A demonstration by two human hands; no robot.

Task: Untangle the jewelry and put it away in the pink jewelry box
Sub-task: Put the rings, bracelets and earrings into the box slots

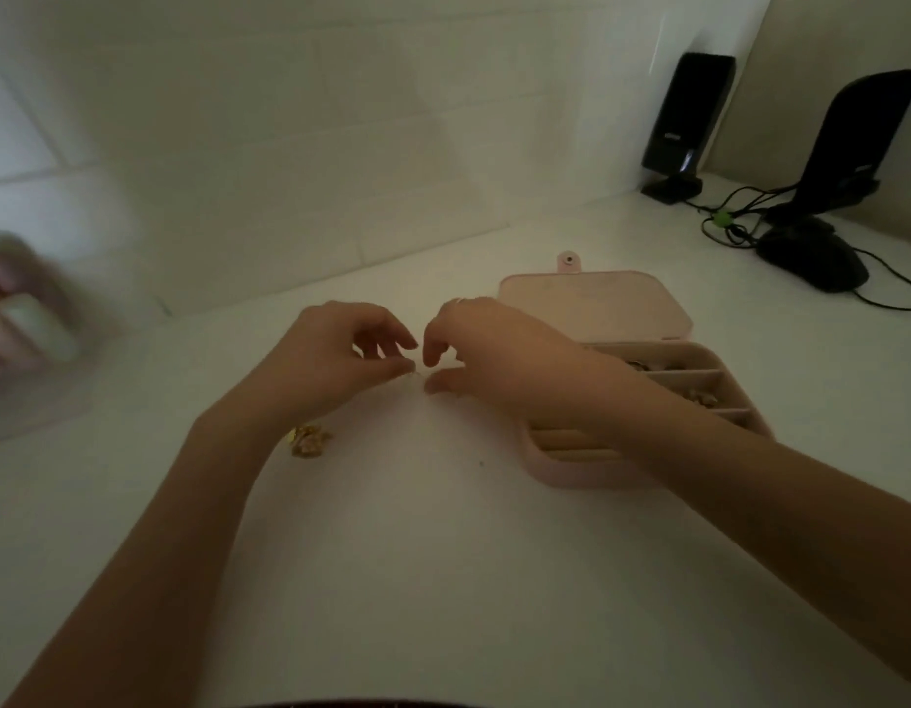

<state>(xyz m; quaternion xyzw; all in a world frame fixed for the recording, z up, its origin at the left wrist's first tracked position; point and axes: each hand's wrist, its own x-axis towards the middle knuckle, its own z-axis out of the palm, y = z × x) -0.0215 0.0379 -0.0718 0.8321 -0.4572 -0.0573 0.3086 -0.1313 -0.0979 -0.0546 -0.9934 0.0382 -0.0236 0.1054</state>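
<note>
Jewelry, head view: fine pale chain, barely visible, stretched between both hands above the white surface. Left hand pinching it with thumb and forefinger; right hand with fingers curled beside it, grip unclear. Judged featherlight, limp, snag-prone, best held by fingertips near the knot. Gold tangle lying on the surface by the left wrist. Pink jewelry box open at right, smooth rounded shell, ribbed ring rolls, divided compartments holding small pieces. Black speakers behind.
</note>
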